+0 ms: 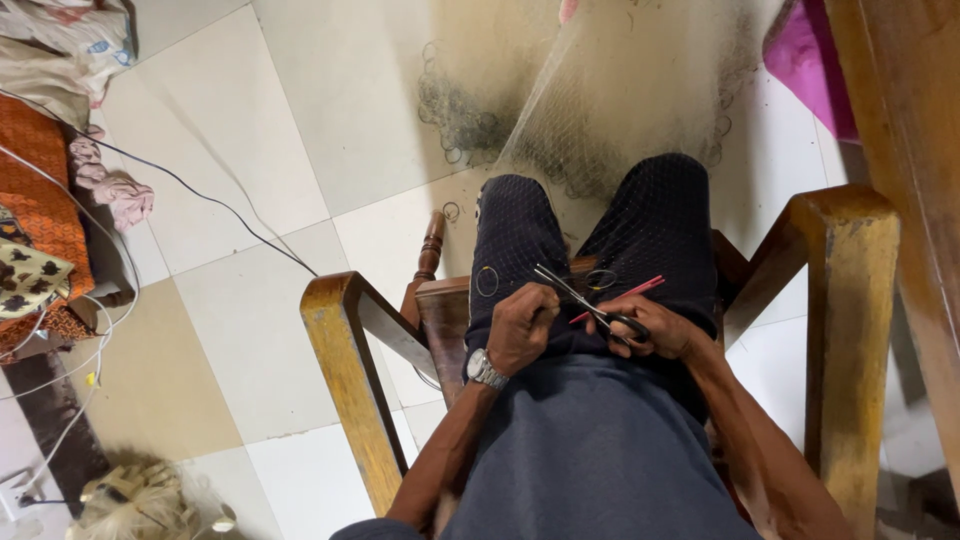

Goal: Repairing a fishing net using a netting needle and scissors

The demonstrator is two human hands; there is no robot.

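Observation:
I sit in a wooden armchair [340, 330] with a fine fishing net [620, 90] draped over my knees and spreading onto the floor. My right hand [655, 330] grips black-handled scissors [580, 297] and a thin red netting needle [620, 298]; the blades point up and left. My left hand [520, 325], with a silver wristwatch [485, 368] on its wrist, pinches the net mesh right at the scissor tips. Small metal rings [487, 281] hang on the net over my lap.
The chair's right armrest [850, 300] stands close to my right arm, with a wooden furniture edge [910, 150] beyond it. Cables [200, 200], cloth [120, 195] and an orange patterned fabric [40, 200] lie on the tiled floor at the left. Pink cloth [810, 60] sits at the top right.

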